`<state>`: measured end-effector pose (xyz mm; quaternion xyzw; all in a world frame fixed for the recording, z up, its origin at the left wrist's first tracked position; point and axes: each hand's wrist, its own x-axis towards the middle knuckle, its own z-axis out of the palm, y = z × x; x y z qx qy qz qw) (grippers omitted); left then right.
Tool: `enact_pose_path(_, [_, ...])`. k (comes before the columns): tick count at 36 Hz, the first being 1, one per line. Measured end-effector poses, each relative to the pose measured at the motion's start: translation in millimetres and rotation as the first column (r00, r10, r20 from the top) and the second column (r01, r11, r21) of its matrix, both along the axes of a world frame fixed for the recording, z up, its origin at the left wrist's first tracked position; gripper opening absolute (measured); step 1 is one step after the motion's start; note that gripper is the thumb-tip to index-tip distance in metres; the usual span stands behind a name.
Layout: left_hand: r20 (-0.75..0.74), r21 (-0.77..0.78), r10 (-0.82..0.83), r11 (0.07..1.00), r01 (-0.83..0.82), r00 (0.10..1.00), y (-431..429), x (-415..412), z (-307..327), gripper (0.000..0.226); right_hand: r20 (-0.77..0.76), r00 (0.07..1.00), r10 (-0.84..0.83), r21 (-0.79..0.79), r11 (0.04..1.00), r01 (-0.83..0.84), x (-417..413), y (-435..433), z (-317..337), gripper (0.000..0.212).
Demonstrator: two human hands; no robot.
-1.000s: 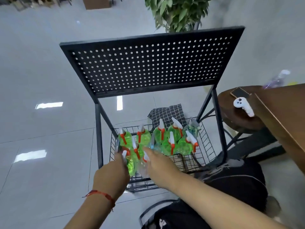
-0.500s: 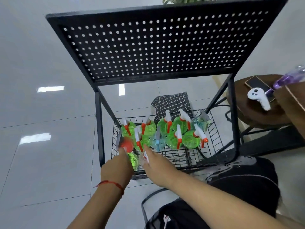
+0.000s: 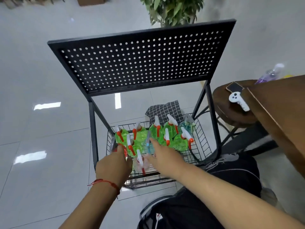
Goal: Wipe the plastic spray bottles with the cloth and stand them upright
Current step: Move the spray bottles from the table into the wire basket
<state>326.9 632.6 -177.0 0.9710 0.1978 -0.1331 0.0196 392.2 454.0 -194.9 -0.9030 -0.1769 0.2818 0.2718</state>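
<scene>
At the basket [image 3: 202, 139] near edge, your left hand [image 3: 113, 166] sits among spray bottles [image 3: 179, 143] — its grip can't be told; right hand [image 3: 163, 157] outstretched, holding nothing.

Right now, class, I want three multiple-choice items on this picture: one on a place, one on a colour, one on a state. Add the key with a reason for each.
1. Where does the white controller lie?
A. on the floor
B. on the round stool
C. on the perforated shelf

2. What colour are most spray bottles in the basket?
A. green
B. yellow
C. black

3. The checked cloth is:
A. being rubbed on a bottle
B. draped over the top shelf
C. lying loose, in no hand

Key:
1 B, it rests on the stool at the right.
2 A, nearly all bodies show green.
3 C, it lies at the back of the basket, apart from the left hand and right hand, which are among the near bottles.
</scene>
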Motion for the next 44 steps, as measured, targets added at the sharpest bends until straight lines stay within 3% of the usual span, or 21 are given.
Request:
enact_pose_path(3, [0.033, -0.017, -0.039, 0.999, 0.039, 0.999, -17, 3, 11, 0.034, 0.040, 0.999, 0.006, 0.006, 1.000, -0.006, 0, -15, 20, 0.070])
enact_pose_path(7, [0.088, 0.002, -0.142, 0.990, 0.142, 0.986, -43, 12, 26, 0.048, 0.090, 0.996, -0.021, -0.042, 0.999, 0.025, 2, -40, 45, 0.078])
enact_pose_path(12, [0.190, 0.021, -0.295, 0.955, 0.297, 0.936, -96, 27, 71, 0.033, 0.218, 0.971, -0.094, -0.034, 0.994, 0.104, 0, -89, 95, 0.077])
enact_pose_path(16, [0.290, 0.114, -0.498, 0.866, 0.487, 0.817, -144, 40, 105, 0.032, 0.335, 0.935, -0.112, -0.083, 0.985, 0.148, -7, -134, 136, 0.074])
enact_pose_path(24, [0.459, 0.300, -0.750, 0.636, 0.711, 0.477, -257, 70, 174, 0.037, 0.580, 0.799, -0.159, -0.194, 0.926, 0.325, -32, -256, 223, 0.059])
enact_pose_path(29, [0.476, 0.384, -0.836, 0.476, 0.791, 0.272, -336, 89, 216, 0.025, 0.664, 0.690, -0.288, -0.154, 0.850, 0.504, -45, -342, 264, 0.048])
enact_pose_path(33, [0.487, 0.435, -0.864, 0.364, 0.823, 0.125, -401, 123, 241, 0.037, 0.708, 0.610, -0.356, -0.157, 0.763, 0.627, -44, -409, 290, 0.039])
enact_pose_path(36, [0.498, 0.427, -0.864, 0.313, 0.848, 0.068, -455, 148, 260, 0.030, 0.740, 0.535, -0.408, -0.143, 0.681, 0.718, -32, -459, 302, 0.035])
enact_pose_path(44, [0.497, 0.404, -0.868, 0.219, 0.888, -0.012, -607, 227, 298, 0.044, 0.773, 0.382, -0.506, -0.144, 0.447, 0.883, 27, -583, 321, 0.029])
